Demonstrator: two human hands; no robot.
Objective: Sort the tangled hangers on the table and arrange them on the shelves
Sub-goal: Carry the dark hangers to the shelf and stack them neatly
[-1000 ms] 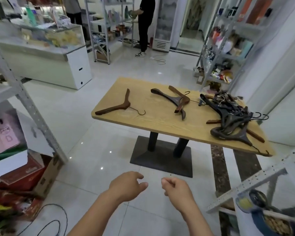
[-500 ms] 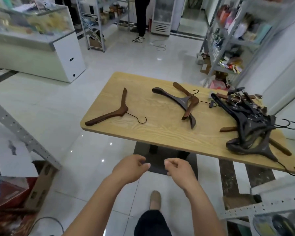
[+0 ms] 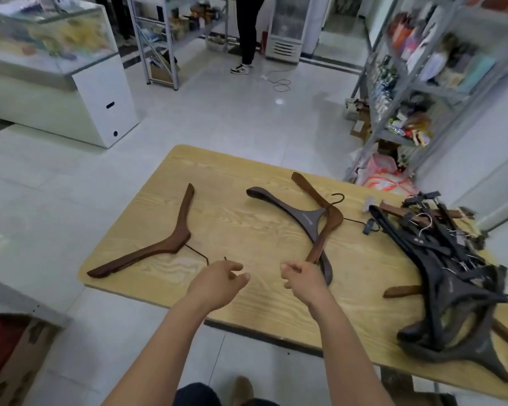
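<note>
Left hand and right hand over the near edge of the table, fingers loosely curled, nothing gripped. Brown hanger at 10 o'clock of left hand. Crossed pair at 12 o'clock of right hand. Tangled pile at 3 o'clock.

Pale glossy tile floor, bright glint on it. Glass counter far left, white end panel. Metal rack behind it. Stocked rack at right against white wall. White cooler at back, person in dark trousers beside it. Cable coiled on floor. Wood-top table in foreground.
</note>
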